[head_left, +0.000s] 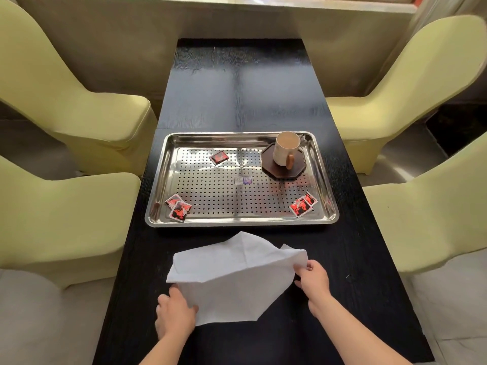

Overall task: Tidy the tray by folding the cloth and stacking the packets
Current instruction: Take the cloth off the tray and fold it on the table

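Observation:
A white cloth (237, 275) is held, crumpled and partly lifted, over the black table in front of the steel tray (160, 177). My left hand (175, 312) grips its near left edge. My right hand (313, 277) pinches its right corner. On the perforated tray lie red-and-black packets: two overlapping at the front left (179, 209), two overlapping at the front right (303, 205), and one alone at the back (218, 157).
A cream mug (286, 148) with a wooden handle stands on a dark octagonal coaster (299, 169) in the tray's back right corner. The long black table (237, 88) runs away from me. Pale green covered chairs (79, 109) flank both sides.

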Available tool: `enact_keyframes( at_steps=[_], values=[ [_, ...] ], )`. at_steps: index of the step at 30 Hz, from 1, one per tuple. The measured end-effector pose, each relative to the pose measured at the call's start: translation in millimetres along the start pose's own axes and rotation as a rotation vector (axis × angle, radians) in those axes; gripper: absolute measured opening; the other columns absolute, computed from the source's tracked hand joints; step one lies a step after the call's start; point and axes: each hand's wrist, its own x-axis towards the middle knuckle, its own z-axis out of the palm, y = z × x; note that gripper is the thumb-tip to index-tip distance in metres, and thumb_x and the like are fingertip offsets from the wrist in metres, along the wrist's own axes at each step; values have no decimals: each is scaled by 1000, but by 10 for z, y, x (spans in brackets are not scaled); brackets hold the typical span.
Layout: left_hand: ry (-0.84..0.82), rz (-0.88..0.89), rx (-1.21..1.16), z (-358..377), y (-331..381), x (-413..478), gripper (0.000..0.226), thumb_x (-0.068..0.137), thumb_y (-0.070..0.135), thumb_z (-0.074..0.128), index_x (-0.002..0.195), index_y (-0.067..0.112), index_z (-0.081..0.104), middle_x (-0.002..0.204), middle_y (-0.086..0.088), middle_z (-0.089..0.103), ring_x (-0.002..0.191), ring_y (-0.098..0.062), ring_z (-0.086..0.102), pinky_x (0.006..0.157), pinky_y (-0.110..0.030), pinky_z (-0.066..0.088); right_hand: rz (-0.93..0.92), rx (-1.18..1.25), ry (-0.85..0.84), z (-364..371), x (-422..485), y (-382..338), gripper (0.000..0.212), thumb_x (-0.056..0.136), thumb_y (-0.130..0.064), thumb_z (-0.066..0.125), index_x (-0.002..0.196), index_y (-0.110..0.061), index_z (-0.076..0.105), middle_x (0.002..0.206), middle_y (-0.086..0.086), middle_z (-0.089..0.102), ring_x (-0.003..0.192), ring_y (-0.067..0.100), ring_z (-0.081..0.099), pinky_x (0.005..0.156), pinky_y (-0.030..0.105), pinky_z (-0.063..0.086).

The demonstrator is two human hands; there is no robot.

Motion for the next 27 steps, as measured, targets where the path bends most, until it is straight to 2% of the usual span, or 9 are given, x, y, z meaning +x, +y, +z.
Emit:
enact_keyframes(
  at_steps=[3, 6, 10, 13, 16, 18, 20, 23, 27],
  values=[
    [33, 82, -9, 39, -42, -9, 38, 86, 25, 67, 113, 15, 42, 107, -8, 64, 97, -28, 64, 85, -43, 54, -14, 48, -39, -80, 18, -7, 28, 97, -22, 63, 101, 6, 61, 108, 24, 68, 98, 28, 67, 96, 50, 56],
    [-30, 87, -87, 16, -55, 20, 23, 85, 16, 64, 104, 15, 52, 93, -2, 64, 85, -24, 61, 80, -41, 52, -60, 78, -53, -192, -13, -106, 44, 98, -30, 61, 103, 14, 56, 110, 29, 67, 94, 31, 68, 91, 48, 58],
    [-225, -139, -953, -367, 63, -77, 17, 71, 1, 58, 86, 1, 67, 91, -20, 70, 81, -32, 64, 77, -43, 54, -165, 249, -40, -403, -132, -390, 31, 100, -26, 60, 91, 4, 60, 97, 21, 68, 89, 31, 68, 75, 41, 59],
    [-378, -102, -1311, -742, 75, -223, 32, 83, -6, 47, 110, -1, 63, 104, -24, 71, 97, -42, 67, 91, -58, 54, -217, 320, -15, -539, -136, -492, 28, 97, -28, 64, 91, -1, 63, 91, 15, 65, 82, 24, 63, 68, 39, 57],
    [-408, -126, -1361, -852, 60, -295, 33, 91, 0, 48, 122, 7, 57, 114, -25, 67, 98, -41, 68, 84, -55, 57, 71, 375, -140, -544, -63, -316, 32, 93, -36, 68, 105, -6, 70, 93, 14, 65, 82, 26, 60, 83, 46, 60],
    [-449, -192, -1364, -853, 74, -331, 30, 93, -1, 47, 122, 7, 53, 112, -26, 65, 86, -37, 71, 75, -52, 61, 173, 335, -268, -537, -55, -152, 33, 90, -29, 73, 112, -5, 71, 98, 16, 64, 84, 26, 55, 84, 44, 59],
    [-478, -213, -1357, -886, 88, -344, 29, 93, -3, 46, 121, 4, 52, 103, -26, 64, 71, -32, 71, 68, -48, 63, 114, 198, -310, -543, -57, -41, 27, 89, -17, 73, 111, -1, 72, 109, 17, 72, 96, 25, 63, 88, 41, 56],
    [-452, -192, -1335, -980, 94, -346, 34, 92, -2, 47, 125, -1, 51, 99, -25, 64, 74, -32, 68, 70, -48, 61, -58, -121, -195, -595, -41, -84, 18, 93, -21, 69, 96, -4, 74, 106, 18, 75, 95, 23, 68, 84, 37, 50],
    [-396, -21, -1269, -1360, 292, -380, 36, 90, -1, 45, 124, -6, 57, 98, -21, 67, 83, -29, 66, 80, -47, 54, -201, -64, -158, -715, -94, -692, 25, 99, -29, 60, 95, -8, 73, 105, 20, 74, 92, 28, 70, 78, 43, 55]
  ],
)
